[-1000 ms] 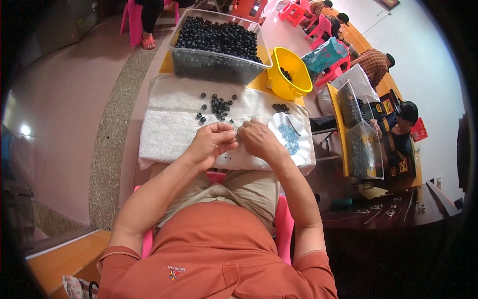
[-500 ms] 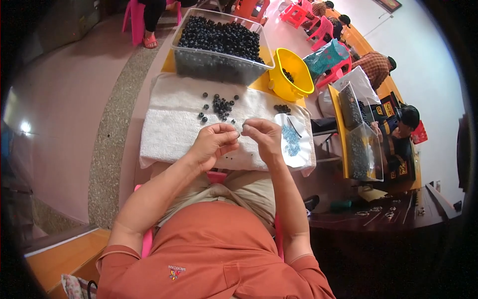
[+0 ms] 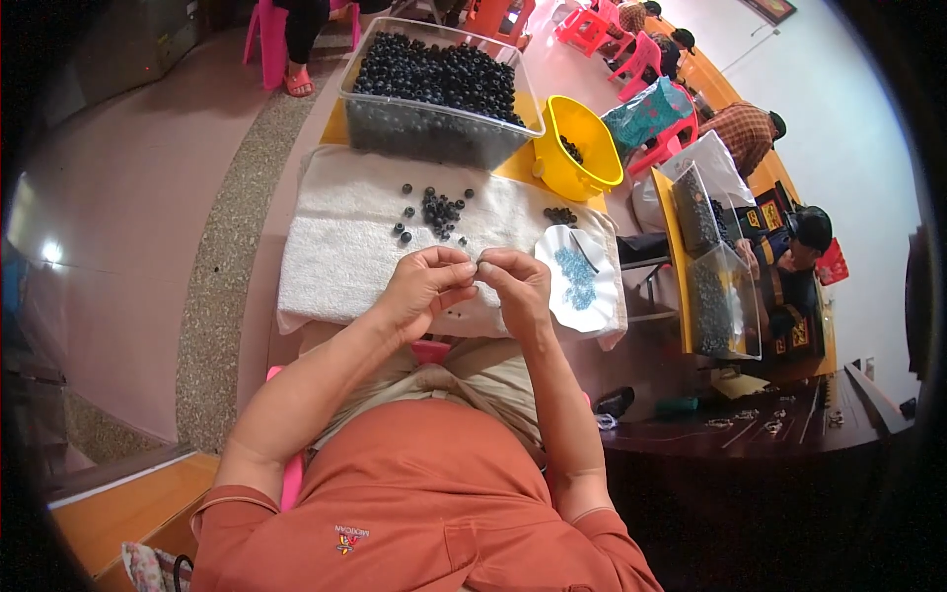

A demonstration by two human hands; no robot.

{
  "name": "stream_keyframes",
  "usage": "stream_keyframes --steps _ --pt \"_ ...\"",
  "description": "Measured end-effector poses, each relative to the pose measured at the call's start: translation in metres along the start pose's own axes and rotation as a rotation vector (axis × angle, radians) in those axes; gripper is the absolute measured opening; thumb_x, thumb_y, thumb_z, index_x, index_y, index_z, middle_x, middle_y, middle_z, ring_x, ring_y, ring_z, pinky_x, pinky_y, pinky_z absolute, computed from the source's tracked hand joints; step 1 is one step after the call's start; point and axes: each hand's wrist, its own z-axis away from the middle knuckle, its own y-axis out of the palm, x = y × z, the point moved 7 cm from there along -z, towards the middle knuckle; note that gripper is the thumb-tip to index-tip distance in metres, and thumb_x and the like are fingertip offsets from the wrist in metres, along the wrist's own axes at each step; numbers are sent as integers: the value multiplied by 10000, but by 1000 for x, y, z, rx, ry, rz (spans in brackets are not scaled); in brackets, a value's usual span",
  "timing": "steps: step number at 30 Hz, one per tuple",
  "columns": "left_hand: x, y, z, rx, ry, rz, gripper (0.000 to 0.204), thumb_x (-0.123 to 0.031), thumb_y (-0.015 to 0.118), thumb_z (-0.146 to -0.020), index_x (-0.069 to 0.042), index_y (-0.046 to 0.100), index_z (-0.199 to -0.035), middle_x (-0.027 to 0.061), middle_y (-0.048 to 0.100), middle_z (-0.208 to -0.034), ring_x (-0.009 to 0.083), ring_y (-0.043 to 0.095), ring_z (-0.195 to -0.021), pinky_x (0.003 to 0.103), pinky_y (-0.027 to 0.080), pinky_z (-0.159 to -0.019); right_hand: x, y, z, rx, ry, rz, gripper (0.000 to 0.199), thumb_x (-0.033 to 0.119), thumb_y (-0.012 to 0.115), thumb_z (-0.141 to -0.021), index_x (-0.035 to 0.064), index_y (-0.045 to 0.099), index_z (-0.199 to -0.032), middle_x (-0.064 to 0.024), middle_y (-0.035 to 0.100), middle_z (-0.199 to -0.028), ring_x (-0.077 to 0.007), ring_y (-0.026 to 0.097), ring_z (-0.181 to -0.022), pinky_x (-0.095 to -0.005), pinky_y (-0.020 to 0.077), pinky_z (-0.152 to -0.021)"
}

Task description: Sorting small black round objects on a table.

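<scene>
Above the near part of a white towel (image 3: 340,232), my left hand (image 3: 422,288) and my right hand (image 3: 518,286) meet fingertip to fingertip. Both are closed in a pinch. A tiny dark piece (image 3: 477,266), bead-like, shows at the left fingertips; the fingers mostly cover it, and what the right pinch holds is hidden. Just beyond the hands lies a loose pile of round black beads (image 3: 441,210). To the right, a white scalloped dish (image 3: 590,318) carries small blue beads (image 3: 576,276) and a thin dark tool (image 3: 584,253). Some black beads (image 3: 559,216) sit behind the dish.
A clear plastic bin (image 3: 424,144) full of black beads stands at the far side, beside a yellow basin (image 3: 552,170) with a few beads inside. At right, a person in a black cap (image 3: 812,229) sits by more clear bins (image 3: 725,326). Pink stools (image 3: 264,44) stand farther off.
My right hand has moved slightly left and down, so its fingertips now meet the left ones. The left hand has hardly moved, and the beads lie as before.
</scene>
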Motion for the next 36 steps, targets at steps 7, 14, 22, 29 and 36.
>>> stream_keyframes --steps 7,14,22,29,36 --pt "0 1 0 4 10 -26 107 -69 662 -892 -37 602 -976 43 643 -920 119 634 -821 263 588 -749 7 2 3 11 -2 66 138 -25 700 -827 -28 687 -965 -60 689 -927 -111 643 -828 -238 524 -777" --pt "0 3 2 -11 18 -12 106 -50 691 -863 -40 619 -941 41 648 -883 120 641 -799 261 593 -715 9 1 2 65 -5 117 135 -21 692 -844 -33 684 -978 -64 692 -937 -110 646 -832 -233 527 -769" --pt "-1 3 2 -21 42 -77 110 -44 697 -856 -32 619 -934 40 645 -877 115 635 -792 262 589 -710 12 2 3 93 -7 101 138 -41 684 -844 -32 681 -982 -60 679 -953 -116 641 -854 -239 526 -776" --pt "0 2 1 -7 54 -100 112 -48 701 -855 -29 626 -936 47 655 -890 117 641 -801 268 588 -719 15 4 4 149 0 150 151 -22 696 -844 -30 681 -994 -60 675 -952 -117 640 -865 -245 524 -778" --pt "-1 6 2 42 75 -133 103 -58 692 -867 -30 625 -940 48 659 -916 123 643 -832 273 584 -744 11 0 6 130 100 76 179 30 707 -851 -33 679 -1016 -87 705 -918 -137 665 -832 -259 540 -770"
